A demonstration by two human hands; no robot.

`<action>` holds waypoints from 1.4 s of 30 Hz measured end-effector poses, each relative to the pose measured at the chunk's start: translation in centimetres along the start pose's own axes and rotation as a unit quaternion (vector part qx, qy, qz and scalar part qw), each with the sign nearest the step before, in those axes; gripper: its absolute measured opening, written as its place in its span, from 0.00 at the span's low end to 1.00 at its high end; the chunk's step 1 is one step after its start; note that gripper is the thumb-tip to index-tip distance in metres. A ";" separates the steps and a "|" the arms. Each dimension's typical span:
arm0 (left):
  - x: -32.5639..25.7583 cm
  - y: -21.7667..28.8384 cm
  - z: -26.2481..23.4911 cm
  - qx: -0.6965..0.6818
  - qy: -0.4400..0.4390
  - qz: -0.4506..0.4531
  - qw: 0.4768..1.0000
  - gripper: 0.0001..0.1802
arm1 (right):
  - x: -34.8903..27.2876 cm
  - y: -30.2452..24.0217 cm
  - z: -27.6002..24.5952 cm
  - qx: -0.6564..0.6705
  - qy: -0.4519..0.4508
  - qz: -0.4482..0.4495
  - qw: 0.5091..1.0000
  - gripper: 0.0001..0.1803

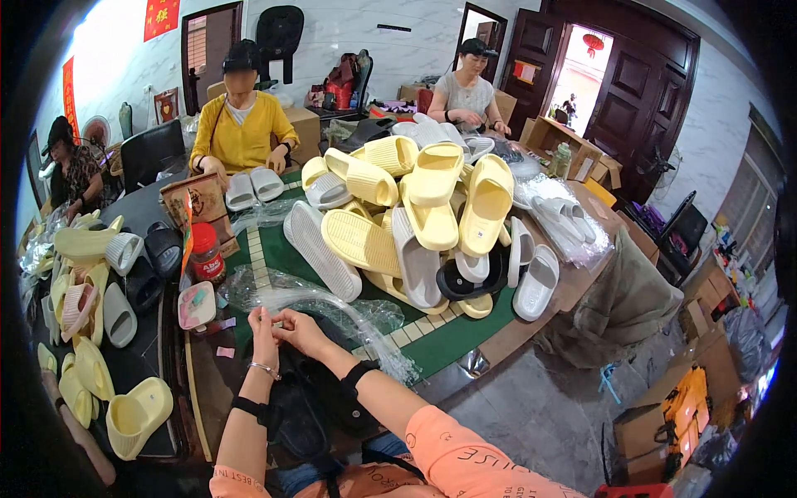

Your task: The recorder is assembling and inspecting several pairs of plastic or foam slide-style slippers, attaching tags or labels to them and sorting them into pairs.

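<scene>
My left hand [264, 342] and my right hand [300, 334] meet close together at the near edge of the table, fingers pinched. Whatever lies between the fingertips is too small to make out. Just beyond them, a bundle of thin clear plastic strands [353, 311] stretches to the right over crumpled clear film [241, 286]. Below my forearms are a black slipper [300, 419] and a second black slipper [353, 407], partly covered by my arms. A big heap of yellow slippers [361, 236] and grey slippers [324, 249] rises on the green tabletop [440, 340] ahead.
Left of my hands stand a red-lidded jar [206, 253], a small tub [197, 305] and a brown paper bag [195, 207]. More slippers [137, 419] cover the left table. Bagged slippers [564, 220] lie at right. A person in yellow [245, 137] and one in grey [469, 95] work opposite.
</scene>
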State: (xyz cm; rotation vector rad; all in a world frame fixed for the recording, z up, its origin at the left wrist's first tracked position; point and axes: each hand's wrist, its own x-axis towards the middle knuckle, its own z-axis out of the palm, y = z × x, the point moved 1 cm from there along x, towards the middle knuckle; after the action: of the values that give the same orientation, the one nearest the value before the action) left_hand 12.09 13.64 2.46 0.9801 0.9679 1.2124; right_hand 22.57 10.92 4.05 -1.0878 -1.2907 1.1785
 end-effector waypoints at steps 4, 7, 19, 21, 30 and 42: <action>-0.1 -0.2 -0.3 0.028 -0.009 -0.005 1.000 0.26 | 0.1 0.8 0.0 -0.097 0.032 -0.032 0.994 0.07; -0.4 0.1 0.1 0.024 -0.006 0.031 0.999 0.26 | 0.4 1.5 0.5 0.048 -0.015 -0.001 0.999 0.08; 1.0 -2.3 -0.4 0.111 -0.030 0.064 0.991 0.09 | 0.8 2.5 -0.5 0.051 0.099 -0.058 0.992 0.06; 0.2 -1.2 -0.3 0.071 -0.028 0.023 0.997 0.07 | 0.9 2.7 -0.4 0.060 0.090 -0.045 0.993 0.06; -0.2 -0.5 -1.1 -0.061 -0.019 0.004 0.998 0.05 | 1.1 2.8 -0.1 -0.084 0.148 -0.115 0.979 0.11; -0.3 -0.8 -1.0 -0.100 -0.009 0.028 0.995 0.05 | 0.9 2.7 0.2 -0.078 0.083 -0.090 0.989 0.07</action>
State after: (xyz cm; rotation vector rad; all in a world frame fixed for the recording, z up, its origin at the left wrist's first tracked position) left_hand 11.32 13.39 1.40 0.8615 0.7921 1.3183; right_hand 22.30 12.07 1.49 -1.1304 -1.3373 0.8467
